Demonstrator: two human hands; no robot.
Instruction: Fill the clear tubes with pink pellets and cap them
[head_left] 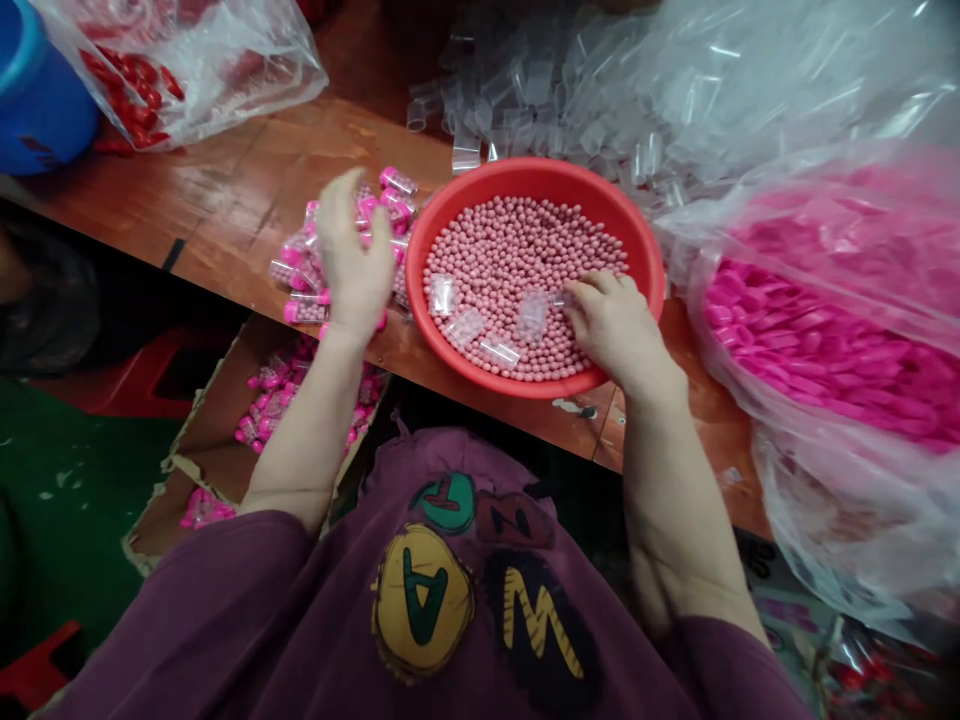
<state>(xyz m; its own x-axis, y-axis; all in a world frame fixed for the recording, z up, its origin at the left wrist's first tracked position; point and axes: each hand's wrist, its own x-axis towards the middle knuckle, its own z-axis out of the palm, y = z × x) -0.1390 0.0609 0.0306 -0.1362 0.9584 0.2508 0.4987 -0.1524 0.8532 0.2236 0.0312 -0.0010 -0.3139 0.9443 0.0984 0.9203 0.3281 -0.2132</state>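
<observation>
A red bowl (651, 240) full of small pink beads (517, 235) stands before me. Several clear plastic tubes (500, 350) lie on the beads. My right hand (619, 325) is in the bowl's right side, fingers curled down at the beads. By its fingertips shows the edge of a clear tube (557, 300), which it seems to grip; the fingers partly hide it. My left hand (352, 255), slightly blurred, is open with thumb and fingers apart. It is over a pile of bead-filled clear bottles with pink caps (306, 310), left of the bowl.
Below the table edge is a cardboard box (225, 400) holding more pink-capped bottles. A bag of pink caps (832, 350) lies at right, with many clear tubes (525, 100) behind the bowl. A bag of red pieces (142, 95) and a blue bucket (41, 100) stand far left.
</observation>
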